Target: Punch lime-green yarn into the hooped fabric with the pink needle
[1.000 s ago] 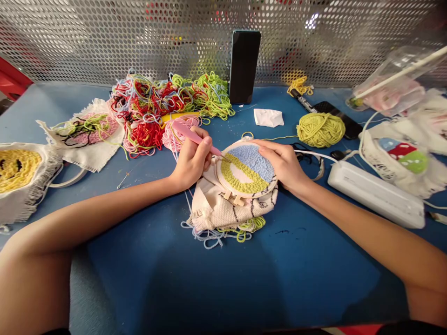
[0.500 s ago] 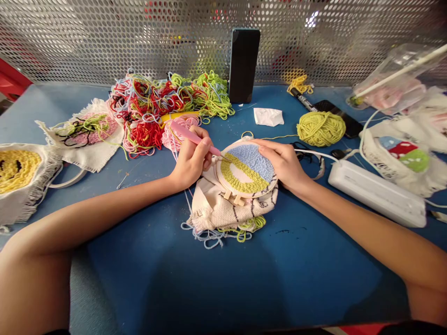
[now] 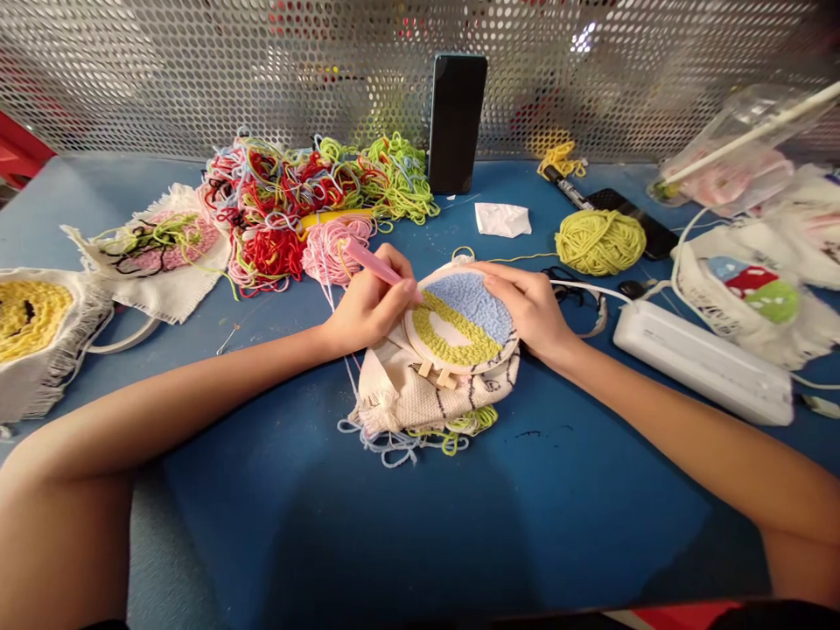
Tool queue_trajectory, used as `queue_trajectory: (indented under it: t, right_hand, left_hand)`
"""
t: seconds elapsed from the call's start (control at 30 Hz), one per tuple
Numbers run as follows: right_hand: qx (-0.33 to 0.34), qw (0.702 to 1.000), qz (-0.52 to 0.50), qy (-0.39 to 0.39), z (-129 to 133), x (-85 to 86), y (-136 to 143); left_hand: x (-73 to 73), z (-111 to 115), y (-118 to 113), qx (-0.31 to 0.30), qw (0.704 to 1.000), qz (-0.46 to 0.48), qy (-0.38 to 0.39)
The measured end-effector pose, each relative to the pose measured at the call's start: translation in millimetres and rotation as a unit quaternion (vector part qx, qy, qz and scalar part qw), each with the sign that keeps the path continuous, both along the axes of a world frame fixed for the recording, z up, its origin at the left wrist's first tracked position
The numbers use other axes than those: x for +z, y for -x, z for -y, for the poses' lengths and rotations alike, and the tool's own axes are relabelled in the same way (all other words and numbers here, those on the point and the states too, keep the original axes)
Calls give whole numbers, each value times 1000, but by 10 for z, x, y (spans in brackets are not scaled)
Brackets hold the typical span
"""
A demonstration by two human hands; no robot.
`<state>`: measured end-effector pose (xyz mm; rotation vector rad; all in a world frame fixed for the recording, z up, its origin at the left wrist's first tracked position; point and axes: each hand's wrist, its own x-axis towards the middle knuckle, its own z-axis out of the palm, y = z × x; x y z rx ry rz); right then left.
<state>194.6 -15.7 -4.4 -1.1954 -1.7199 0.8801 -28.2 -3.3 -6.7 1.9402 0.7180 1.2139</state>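
Fingers clamped on both sides fyi, light but fussy setup imo

Cream cloth is biggest, mid-table, bunched out below the hoop's 6 o'clock; prob soft n floppy, so don't grab there, it'd just crumple. Hoop sits dead ctr, prob v light but stiff, w/ the cloth looking taut inside, so rim = best hold. Right hand has its fingers on that rim at abt 2, underside hidden. Left hand is at abt 9, fingers pinched tight round the pink tool. Tool looks rigid, maybe a bit slick, so gripping low on the barrel makes sense; can't see the tip tho, fingers cover it. Wooden pegs at abt 6:30 look small n stiff, wouldn't lift by those tbh.
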Motion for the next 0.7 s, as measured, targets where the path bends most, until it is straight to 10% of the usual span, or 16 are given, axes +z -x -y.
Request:
queue_trajectory:
  t: [0.23, 0.7]
  right_hand:
    - [22, 999, 6, -34, 23, 25, 26]
    - [26, 998, 24, -46, -6, 19, 27]
  left_hand:
    - [53, 25, -7, -41, 982, -135, -123]
    - [-70, 5, 66, 19, 993, 87, -75]
